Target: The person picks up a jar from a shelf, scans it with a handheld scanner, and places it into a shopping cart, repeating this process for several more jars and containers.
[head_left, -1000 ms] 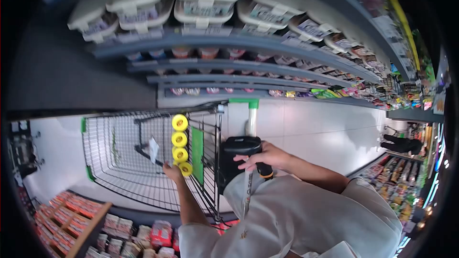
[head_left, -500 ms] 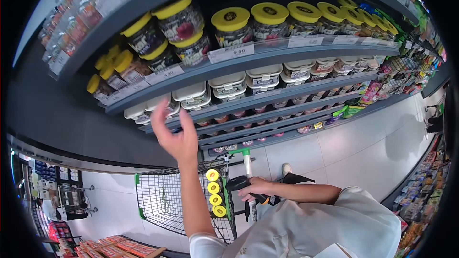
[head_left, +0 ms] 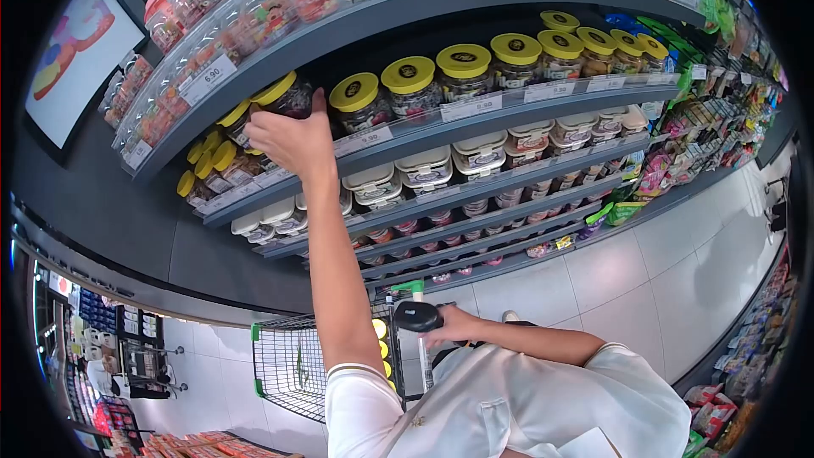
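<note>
My left hand reaches up to a shelf, its thumb and fingers around a clear plastic jar with a yellow lid and dark contents. Part of that jar is hidden behind the hand. More yellow-lidded jars line the same shelf to the right, and smaller ones stand to the left. Down at the shopping cart, my right hand is closed around a black round-headed device beside the cart's handle. Several yellow-lidded jars sit in the cart, partly covered by my left arm.
Above is a shelf edge with clear candy tubs. White-lidded tubs fill the shelf below. Price labels run along the shelf fronts. Bagged goods hang at the right, and a lit screen stands at the left.
My left hand has risen from in front of the white-lidded tubs to the yellow-lidded jar and closed around it. The view has shifted; my right hand stays by the cart handle.
</note>
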Demonstrator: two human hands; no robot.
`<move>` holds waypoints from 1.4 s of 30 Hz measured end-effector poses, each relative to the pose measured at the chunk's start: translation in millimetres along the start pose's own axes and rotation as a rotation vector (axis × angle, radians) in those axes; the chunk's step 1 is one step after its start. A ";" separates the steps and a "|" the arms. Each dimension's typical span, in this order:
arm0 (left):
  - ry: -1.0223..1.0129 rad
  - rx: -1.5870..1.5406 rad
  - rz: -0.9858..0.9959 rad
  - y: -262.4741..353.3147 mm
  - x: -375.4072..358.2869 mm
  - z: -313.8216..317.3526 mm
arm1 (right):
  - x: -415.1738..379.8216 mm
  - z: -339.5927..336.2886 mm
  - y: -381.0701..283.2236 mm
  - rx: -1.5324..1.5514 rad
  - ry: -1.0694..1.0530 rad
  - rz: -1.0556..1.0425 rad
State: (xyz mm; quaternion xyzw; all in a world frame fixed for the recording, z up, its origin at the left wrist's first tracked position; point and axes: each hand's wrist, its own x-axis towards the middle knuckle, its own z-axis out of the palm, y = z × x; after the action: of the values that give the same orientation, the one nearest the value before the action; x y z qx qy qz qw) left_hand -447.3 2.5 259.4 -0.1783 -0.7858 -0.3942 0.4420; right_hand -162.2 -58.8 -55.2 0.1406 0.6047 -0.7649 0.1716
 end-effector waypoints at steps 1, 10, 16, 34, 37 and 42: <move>-0.001 -0.013 -0.005 -0.6 0.3 1.5 | -4.3 -5.3 -2.4 0.049 0.025 -0.035; -0.003 -0.585 -0.055 0.7 -37.0 -44.1 | -63.5 -47.9 -83.3 0.184 0.183 -0.422; -0.511 -1.461 -0.502 -16.2 -132.5 -121.7 | -115.9 -65.1 -162.4 0.241 0.254 -0.658; -0.937 -1.698 -1.331 -74.5 -300.3 -148.0 | -187.6 -87.9 -190.6 -0.833 0.043 -0.311; -0.860 -1.675 -1.309 -77.7 -304.7 -149.5 | -186.1 -87.0 -187.1 -0.839 0.110 -0.306; -0.566 -1.662 -1.337 -73.1 -319.6 -159.7 | -151.4 -81.6 -149.4 -0.073 0.261 -0.282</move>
State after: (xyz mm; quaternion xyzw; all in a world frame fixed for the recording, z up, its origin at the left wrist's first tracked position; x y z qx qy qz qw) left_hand -230.4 -145.5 6.3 -0.0428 -0.2866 -0.9041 -0.3140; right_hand -89.7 65.9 121.1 0.1460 0.6630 -0.7341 -0.0123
